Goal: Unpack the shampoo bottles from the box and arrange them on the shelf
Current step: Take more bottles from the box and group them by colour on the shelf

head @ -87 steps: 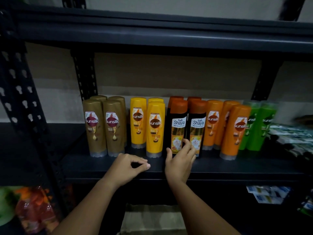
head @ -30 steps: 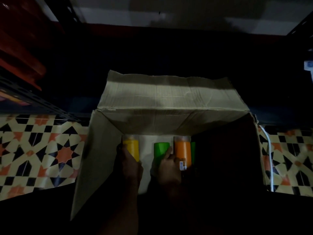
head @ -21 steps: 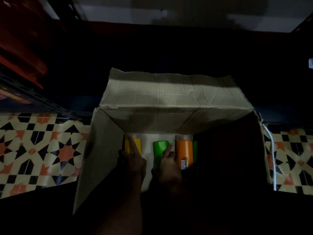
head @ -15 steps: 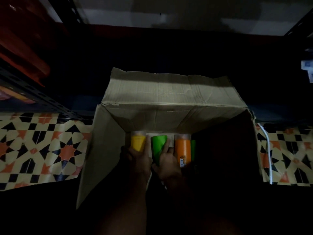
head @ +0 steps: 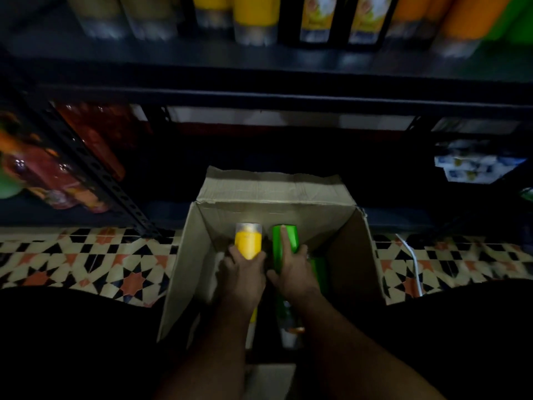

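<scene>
An open cardboard box (head: pixel 271 192) stands on the tiled floor below me. My left hand (head: pixel 243 277) is closed around a yellow shampoo bottle (head: pixel 248 241), held above the box opening. My right hand (head: pixel 291 269) grips a green shampoo bottle (head: pixel 287 239), index finger stretched along it. Another green bottle (head: pixel 318 269) lies deeper in the box, partly hidden by my right hand. At the top, the dark shelf (head: pixel 259 64) carries a row of bottles: gold, yellow (head: pixel 255 15), black-labelled, orange (head: pixel 464 18) and green.
A slotted black shelf upright (head: pixel 95 174) slants down at the left, with red and orange packages (head: pixel 57 174) behind it. White and blue packs (head: pixel 473 168) sit on a lower shelf at the right. A white cable (head: pixel 412 255) lies on the patterned floor tiles.
Both hands have lifted a yellow and a green bottle up out of the box. The view has tilted upward, bringing the shelf's bottle row into sight. The orange bottle is no longer visible in the box.
</scene>
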A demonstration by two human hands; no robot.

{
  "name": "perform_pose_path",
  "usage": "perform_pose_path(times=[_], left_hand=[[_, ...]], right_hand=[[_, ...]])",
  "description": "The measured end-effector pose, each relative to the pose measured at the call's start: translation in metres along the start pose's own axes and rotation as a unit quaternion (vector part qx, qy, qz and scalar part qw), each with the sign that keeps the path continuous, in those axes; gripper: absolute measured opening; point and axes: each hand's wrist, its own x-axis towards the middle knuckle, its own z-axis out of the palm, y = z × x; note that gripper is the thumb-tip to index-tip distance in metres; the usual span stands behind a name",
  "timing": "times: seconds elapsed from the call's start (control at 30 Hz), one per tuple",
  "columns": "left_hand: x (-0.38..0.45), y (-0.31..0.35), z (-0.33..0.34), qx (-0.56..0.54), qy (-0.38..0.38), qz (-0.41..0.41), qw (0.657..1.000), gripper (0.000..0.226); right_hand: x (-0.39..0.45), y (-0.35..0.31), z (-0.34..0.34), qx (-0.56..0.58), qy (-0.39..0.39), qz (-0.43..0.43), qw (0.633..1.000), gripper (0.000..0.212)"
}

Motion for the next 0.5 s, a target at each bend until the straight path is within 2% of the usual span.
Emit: perform_pose_path(times=[0.23,0.5], left_hand=[[-0.031,0.042,-0.07,-0.022,0.012,0.042,0.999,0.055],[-0.054,0.074,-0.144,-0.058,0.12,0.093,0.987,0.057]], right_hand=[[-0.041,-0.019,-0.059,0.03,0.103,-0.032,0.994,0.11],[-0.07,-0.044,-0.137,0.041,0.207,-0.069,0.975,0.11]])
